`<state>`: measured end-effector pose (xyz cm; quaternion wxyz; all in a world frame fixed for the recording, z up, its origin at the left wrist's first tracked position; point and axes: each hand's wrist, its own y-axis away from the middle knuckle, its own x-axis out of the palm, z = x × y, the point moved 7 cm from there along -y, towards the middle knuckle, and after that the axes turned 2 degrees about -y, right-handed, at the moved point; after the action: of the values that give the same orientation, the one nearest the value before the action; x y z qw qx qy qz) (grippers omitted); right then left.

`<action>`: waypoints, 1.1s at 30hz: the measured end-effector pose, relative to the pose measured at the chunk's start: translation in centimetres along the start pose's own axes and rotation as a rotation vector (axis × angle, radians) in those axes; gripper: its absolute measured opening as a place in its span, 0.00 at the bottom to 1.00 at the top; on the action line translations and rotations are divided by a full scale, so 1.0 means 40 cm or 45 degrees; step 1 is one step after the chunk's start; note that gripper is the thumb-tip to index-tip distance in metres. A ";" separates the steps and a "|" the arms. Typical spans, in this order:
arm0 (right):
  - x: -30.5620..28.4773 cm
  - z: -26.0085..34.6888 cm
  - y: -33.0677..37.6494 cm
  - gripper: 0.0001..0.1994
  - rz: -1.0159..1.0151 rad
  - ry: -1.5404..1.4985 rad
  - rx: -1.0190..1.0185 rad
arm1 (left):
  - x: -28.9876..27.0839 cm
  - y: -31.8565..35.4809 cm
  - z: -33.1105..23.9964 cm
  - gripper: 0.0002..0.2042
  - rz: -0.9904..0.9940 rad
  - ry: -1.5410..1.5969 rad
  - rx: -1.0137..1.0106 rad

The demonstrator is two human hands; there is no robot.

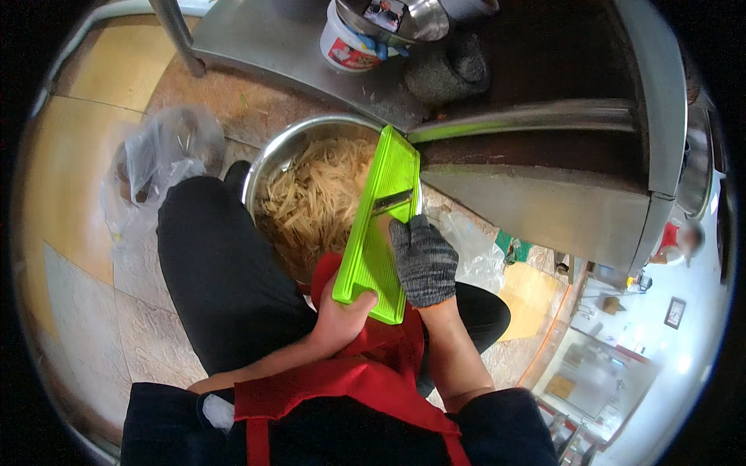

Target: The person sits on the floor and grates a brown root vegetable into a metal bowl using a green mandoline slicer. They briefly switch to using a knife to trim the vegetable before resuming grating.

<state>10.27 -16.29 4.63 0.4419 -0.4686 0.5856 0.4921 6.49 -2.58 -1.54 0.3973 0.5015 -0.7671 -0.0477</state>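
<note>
A bright green mandoline slicer (pixel 359 252) slants over a steel bowl (pixel 260 159), its dark blade crossing the upper half. My bare left hand (pixel 342 311) grips the slicer's lower end, thumb over the edge. On the slicer's face, just below the blade, lies my right hand (pixel 423 260) in a grey knitted glove. A pale piece of vegetable (pixel 383 226) shows at its fingertips, mostly covered by the glove. Long pale vegetable strips (pixel 315 194) fill much of the bowl, which stands on the floor between my legs. The kind of vegetable cannot be told.
Left of my knee sits a clear plastic bag (pixel 167 151) with dark contents. Another clear bag (pixel 470 248) lies right of the bowl. A metal shelf (pixel 256 46) ahead bears a white bucket (pixel 346 43), a steel bowl (pixel 426 19) and a dark stone mortar (pixel 451 74).
</note>
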 end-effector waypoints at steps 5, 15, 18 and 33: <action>-0.003 0.012 -0.015 0.11 -0.065 0.020 -0.110 | -0.002 -0.001 0.004 0.11 0.004 -0.021 -0.008; -0.031 0.062 0.008 0.06 0.136 -0.075 -0.148 | -0.022 0.007 0.019 0.13 -0.045 -0.016 -0.037; 0.000 0.007 0.019 0.06 0.038 -0.248 0.051 | -0.002 0.000 0.005 0.15 0.020 -0.021 -0.038; -0.021 0.010 -0.033 0.11 0.013 -0.277 0.119 | -0.007 -0.003 0.001 0.15 0.033 -0.121 -0.013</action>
<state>11.73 -15.89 5.17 0.5218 -0.3884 0.5588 0.5143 6.61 -2.43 -1.76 0.3635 0.4865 -0.7913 -0.0703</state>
